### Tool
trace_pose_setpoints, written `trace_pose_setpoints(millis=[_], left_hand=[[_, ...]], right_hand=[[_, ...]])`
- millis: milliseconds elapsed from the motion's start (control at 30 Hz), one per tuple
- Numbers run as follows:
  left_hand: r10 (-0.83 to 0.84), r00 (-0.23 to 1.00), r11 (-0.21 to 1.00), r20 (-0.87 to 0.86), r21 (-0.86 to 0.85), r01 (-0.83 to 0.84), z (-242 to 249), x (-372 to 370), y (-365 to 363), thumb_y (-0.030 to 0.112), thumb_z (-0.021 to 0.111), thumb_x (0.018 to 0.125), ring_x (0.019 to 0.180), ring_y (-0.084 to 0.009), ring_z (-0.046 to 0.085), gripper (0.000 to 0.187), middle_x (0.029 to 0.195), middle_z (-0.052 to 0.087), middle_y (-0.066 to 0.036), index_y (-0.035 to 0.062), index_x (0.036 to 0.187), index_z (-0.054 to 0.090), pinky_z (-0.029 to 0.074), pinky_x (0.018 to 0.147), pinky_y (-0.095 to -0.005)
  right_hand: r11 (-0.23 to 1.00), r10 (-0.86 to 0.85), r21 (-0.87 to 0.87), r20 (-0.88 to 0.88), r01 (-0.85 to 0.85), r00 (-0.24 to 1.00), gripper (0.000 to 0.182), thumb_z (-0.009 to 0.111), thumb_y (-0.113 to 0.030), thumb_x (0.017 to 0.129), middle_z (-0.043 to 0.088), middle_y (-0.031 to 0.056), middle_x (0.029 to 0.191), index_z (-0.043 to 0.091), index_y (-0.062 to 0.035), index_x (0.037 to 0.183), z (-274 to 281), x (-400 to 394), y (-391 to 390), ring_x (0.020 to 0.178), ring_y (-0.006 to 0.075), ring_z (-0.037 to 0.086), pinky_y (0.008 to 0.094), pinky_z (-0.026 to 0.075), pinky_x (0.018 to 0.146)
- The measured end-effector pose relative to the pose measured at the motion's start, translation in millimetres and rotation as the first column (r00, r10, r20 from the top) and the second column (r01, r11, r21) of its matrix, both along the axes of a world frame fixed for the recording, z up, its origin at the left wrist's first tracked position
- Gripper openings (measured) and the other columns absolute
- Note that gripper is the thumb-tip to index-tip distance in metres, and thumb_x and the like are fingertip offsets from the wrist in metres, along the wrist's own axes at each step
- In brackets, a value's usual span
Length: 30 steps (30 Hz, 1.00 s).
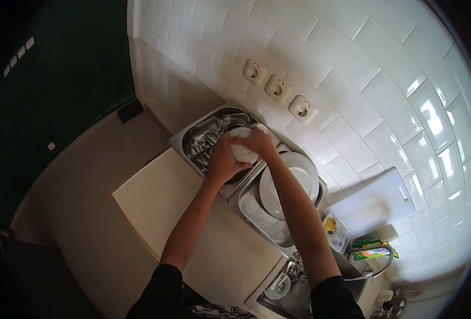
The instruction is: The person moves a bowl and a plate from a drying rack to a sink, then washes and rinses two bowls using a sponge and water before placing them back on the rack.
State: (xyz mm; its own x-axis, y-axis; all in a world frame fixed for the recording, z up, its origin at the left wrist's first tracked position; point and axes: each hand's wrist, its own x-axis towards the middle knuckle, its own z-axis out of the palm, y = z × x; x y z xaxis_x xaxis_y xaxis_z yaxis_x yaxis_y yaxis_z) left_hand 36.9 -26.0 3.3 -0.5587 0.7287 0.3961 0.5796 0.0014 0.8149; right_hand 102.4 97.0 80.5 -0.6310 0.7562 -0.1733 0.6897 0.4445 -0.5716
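Note:
Both hands are wrapped around a white bowl (242, 152) above the far metal tub (178, 142). My left hand (224, 161) grips its near left side, thumb toward the bottom edge. Over its upper right side my right hand (255, 141) is closed, with some fingertips hidden. Clear drinking glasses (208, 127) and shiny metal pieces lie in that tub, left of the bowl. Another white rounded piece (260, 127) shows just behind my right hand. Large white plates (302, 173) lean in the second metal tub (278, 231), beneath my right forearm.
A sink (270, 307) with dishes and a curved faucet (389, 255) is at the lower right. A white cutting board (373, 202) leans on the tiled wall beside a container with a yellow sponge (330, 225). Wall sockets (277, 89) sit above the tubs; a beige counter (161, 196) runs in front.

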Motion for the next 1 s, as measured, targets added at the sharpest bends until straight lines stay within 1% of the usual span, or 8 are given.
trace_pose_setpoints(millis=[33,133,233,433,533,633,833,1000], left_hand=[[-0.001,1.000,1.000,-0.001,0.008,0.001,-4,-1,1,0.029,0.090,0.050,0.120,-0.0376,0.046,0.110,0.130,0.044,-0.022,-0.0021,0.135,0.027,0.041,0.098,-0.0434],[0.006,1.000,0.999,0.010,-0.050,-0.005,-7,-3,2,0.030,0.090,0.051,0.121,-0.0361,0.048,0.115,0.130,0.047,-0.024,-0.0047,0.138,0.024,0.040,0.100,-0.0399],[0.005,1.000,0.999,0.016,-0.048,-0.004,-9,-4,2,0.029,0.090,0.051,0.122,-0.0364,0.047,0.115,0.131,0.046,-0.024,-0.0049,0.138,0.023,0.040,0.101,-0.0401],[-0.021,0.999,0.999,0.035,-0.028,0.022,-18,-6,3,0.025,0.090,0.052,0.125,-0.0387,0.041,0.111,0.134,0.040,-0.026,-0.0066,0.136,0.024,0.036,0.104,-0.0424],[-0.018,1.000,0.999,0.020,-0.051,0.019,-21,-7,5,0.028,0.090,0.051,0.125,-0.0373,0.042,0.114,0.132,0.041,-0.025,-0.0052,0.137,0.023,0.036,0.104,-0.0410],[0.001,0.999,1.000,0.040,-0.025,0.000,-22,-6,6,0.027,0.090,0.051,0.125,-0.0368,0.042,0.114,0.132,0.041,-0.025,-0.0049,0.136,0.023,0.037,0.103,-0.0409],[-0.023,0.998,1.000,0.060,-0.008,0.024,-23,-7,5,0.032,0.090,0.052,0.126,-0.0373,0.040,0.117,0.133,0.039,-0.026,-0.0074,0.138,0.020,0.035,0.104,-0.0412],[-0.050,0.995,0.999,0.085,0.009,0.049,-28,-8,7,0.036,0.089,0.053,0.129,-0.0382,0.036,0.120,0.136,0.035,-0.028,-0.0082,0.138,0.017,0.032,0.106,-0.0427]], right_hand=[[1.000,0.013,-0.014,0.010,-0.013,1.000,0.099,0.075,-0.062,0.054,0.062,0.0237,0.106,0.050,0.0089,0.119,-2,-1,1,0.084,0.0319,0.067,0.0385,0.056,0.047],[0.999,-0.033,-0.001,-0.030,0.033,0.999,0.102,0.078,-0.060,0.048,0.063,0.0271,0.107,0.054,0.0150,0.113,-13,-5,3,0.100,0.0333,0.063,0.0367,0.050,0.085],[0.996,0.016,-0.083,0.014,-0.014,1.000,0.100,0.076,-0.061,0.053,0.062,0.0226,0.107,0.049,0.0087,0.120,-14,-6,7,0.086,0.0332,0.067,0.0419,0.056,0.049],[0.992,-0.016,-0.127,0.058,0.023,0.998,0.100,0.076,-0.060,0.054,0.061,0.0217,0.110,0.048,0.0082,0.121,-23,-11,8,0.088,0.0334,0.066,0.0441,0.055,0.050],[0.998,-0.042,-0.039,0.042,0.043,0.998,0.101,0.076,-0.060,0.054,0.062,0.0229,0.106,0.048,0.0103,0.121,-25,-11,4,0.088,0.0326,0.066,0.0419,0.055,0.051],[1.000,-0.011,-0.022,0.025,0.011,1.000,0.117,0.074,-0.067,0.052,0.059,0.0299,0.112,0.037,0.0169,0.126,-33,-11,5,0.106,0.0355,0.061,0.0379,0.049,0.088],[0.996,-0.032,0.089,-0.004,0.032,0.999,0.113,0.070,-0.065,0.061,0.058,0.0312,0.112,0.033,0.0167,0.129,-31,-6,-15,0.106,0.0395,0.060,0.0404,0.048,0.090],[0.981,-0.074,0.173,-0.073,0.085,0.995,0.108,0.070,-0.061,0.065,0.050,0.0326,0.122,0.028,0.0099,0.135,-38,-2,-24,0.114,0.0448,0.051,0.0452,0.044,0.094]])
